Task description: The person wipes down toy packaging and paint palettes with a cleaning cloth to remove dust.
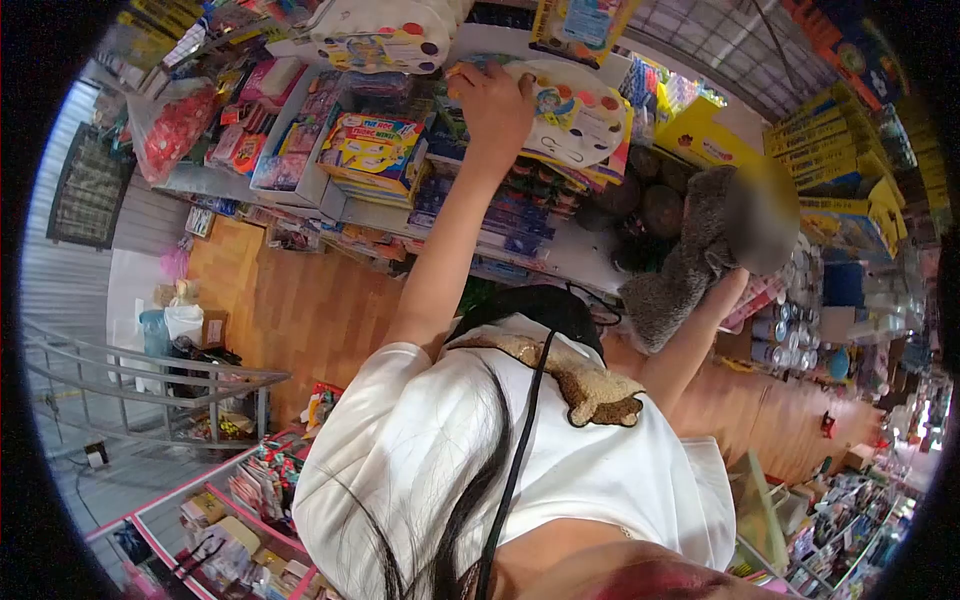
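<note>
My left hand [493, 105] reaches up to the shelf, fingers bent at the left edge of a white palette-shaped paint set [572, 118]. Its thumb lies against that edge; the undersides of the fingers are hidden. A second paint set [385, 42] of the same kind is just to the left. On the other side, my right hand [738, 282] is closed on a fluffy grey cloth [665, 285], which hangs down in front of the shelf. A blurred patch covers part of the cloth and most of that hand.
Yellow printed boxes [370, 150] stand on the shelf [390, 217] left of my arm. Dark round objects [655, 190] sit near the cloth, below a yellow carton [710, 130]. A metal railing [160, 385] and a pink-edged display case [215, 490] are at lower left.
</note>
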The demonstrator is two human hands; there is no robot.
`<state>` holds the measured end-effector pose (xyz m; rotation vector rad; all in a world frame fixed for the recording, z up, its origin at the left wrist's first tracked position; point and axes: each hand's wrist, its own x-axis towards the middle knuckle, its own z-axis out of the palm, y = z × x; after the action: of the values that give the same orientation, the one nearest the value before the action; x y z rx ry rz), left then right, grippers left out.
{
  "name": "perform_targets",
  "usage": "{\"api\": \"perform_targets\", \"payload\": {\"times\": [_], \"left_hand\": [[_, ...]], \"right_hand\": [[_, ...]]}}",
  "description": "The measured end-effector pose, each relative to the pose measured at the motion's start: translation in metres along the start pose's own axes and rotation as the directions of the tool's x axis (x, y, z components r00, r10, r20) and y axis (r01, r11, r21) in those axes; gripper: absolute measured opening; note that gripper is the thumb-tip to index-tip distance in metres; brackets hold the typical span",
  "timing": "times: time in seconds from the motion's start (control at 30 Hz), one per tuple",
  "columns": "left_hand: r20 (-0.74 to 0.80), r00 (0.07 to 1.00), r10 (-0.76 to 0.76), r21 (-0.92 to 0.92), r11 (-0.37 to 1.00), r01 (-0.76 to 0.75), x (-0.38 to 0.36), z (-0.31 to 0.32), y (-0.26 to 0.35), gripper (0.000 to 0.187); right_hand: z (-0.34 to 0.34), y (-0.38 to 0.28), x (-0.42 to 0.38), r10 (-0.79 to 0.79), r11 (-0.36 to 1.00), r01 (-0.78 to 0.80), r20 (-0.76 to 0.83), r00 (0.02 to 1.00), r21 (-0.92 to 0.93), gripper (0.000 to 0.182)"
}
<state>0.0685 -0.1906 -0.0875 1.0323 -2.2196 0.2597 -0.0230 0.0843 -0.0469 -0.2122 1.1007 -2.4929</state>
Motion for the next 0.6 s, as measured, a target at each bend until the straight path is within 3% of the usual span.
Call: {"api": "perform_targets", "payload": {"times": [0.07, 0.1, 0.13, 0.17, 0.2, 0.23, 0.27, 0.3, 0.37, 0.4, 0.47, 0.5, 0.57, 0.6], "left_hand": [[-0.059, 0.994, -0.090, -0.399, 0.915, 0.059, -0.010, -0.029, 0.007, 0.046], [0.016, 0.998, -0.069, -0.684, 0.727, 0.061, -0.015, -0.051, 0.013, 0.046], [0.070, 0.997, -0.025, -0.888, 0.454, 0.074, -0.023, -0.072, 0.019, 0.047], [0.007, 1.000, -0.001, -0.927, 0.375, 0.007, -0.036, -0.085, 0.026, 0.047], [-0.061, 0.998, 0.017, -0.954, 0.294, -0.063, -0.048, -0.095, 0.033, 0.048], [-0.047, 0.998, 0.030, -0.980, 0.191, -0.052, -0.058, -0.102, 0.040, 0.048], [-0.038, 0.998, 0.042, -0.995, 0.087, -0.041, -0.066, -0.107, 0.046, 0.048], [-0.033, 0.998, 0.053, -0.999, -0.020, -0.032, -0.070, -0.108, 0.047, 0.049], [0.052, 0.999, 0.000, -0.995, -0.089, 0.052, -0.075, -0.105, 0.032, 0.046], [0.091, 0.995, -0.026, -0.988, -0.128, 0.087, -0.078, -0.103, 0.025, 0.044], [0.207, 0.954, -0.216, -0.968, -0.184, 0.169, -0.083, -0.101, 0.013, 0.041], [0.267, 0.916, -0.300, -0.953, -0.221, 0.206, -0.086, -0.100, 0.008, 0.039], [0.209, 0.793, -0.573, -0.977, -0.149, 0.150, -0.092, -0.101, -0.003, 0.031], [0.201, 0.702, -0.684, -0.979, -0.147, 0.137, -0.095, -0.106, -0.012, 0.030]], "right_hand": [[0.020, 0.014, -0.005, 0.037, 0.999, -0.038, 0.044, 0.998, 0.021, 0.042], [0.031, 0.025, -0.012, 0.069, 0.997, -0.072, 0.074, 0.995, 0.034, 0.042], [0.047, 0.035, -0.016, 0.112, 0.990, -0.115, 0.040, 0.993, 0.080, 0.042], [0.053, 0.047, -0.014, 0.104, 0.994, -0.107, 0.164, 0.981, 0.012, 0.042], [0.069, 0.052, -0.021, 0.194, 0.981, -0.193, 0.155, 0.969, -0.020, 0.042], [0.086, 0.060, -0.029, 0.178, 0.981, -0.193, 0.258, 0.949, 0.033, 0.041], [0.091, 0.075, -0.031, 0.123, 0.991, -0.101, 0.309, 0.943, -0.085, 0.047], [0.099, 0.085, -0.031, 0.123, 0.992, -0.104, 0.431, 0.894, -0.068, 0.051], [0.119, 0.094, -0.034, 0.004, 0.998, 0.034, 0.545, 0.838, -0.059, 0.055], [0.126, 0.099, -0.034, 0.053, 0.999, -0.043, 0.583, 0.811, -0.032, 0.054], [0.138, 0.109, -0.037, 0.153, 0.978, -0.206, 0.648, 0.746, 0.007, 0.052], [0.143, 0.113, -0.037, 0.210, 0.977, -0.167, 0.714, 0.667, -0.132, 0.054], [0.155, 0.122, -0.036, 0.336, 0.928, -0.035, 0.796, 0.502, -0.370, 0.059], [0.161, 0.126, -0.033, 0.299, 0.898, 0.144, 0.816, 0.494, -0.416, 0.058]]}}
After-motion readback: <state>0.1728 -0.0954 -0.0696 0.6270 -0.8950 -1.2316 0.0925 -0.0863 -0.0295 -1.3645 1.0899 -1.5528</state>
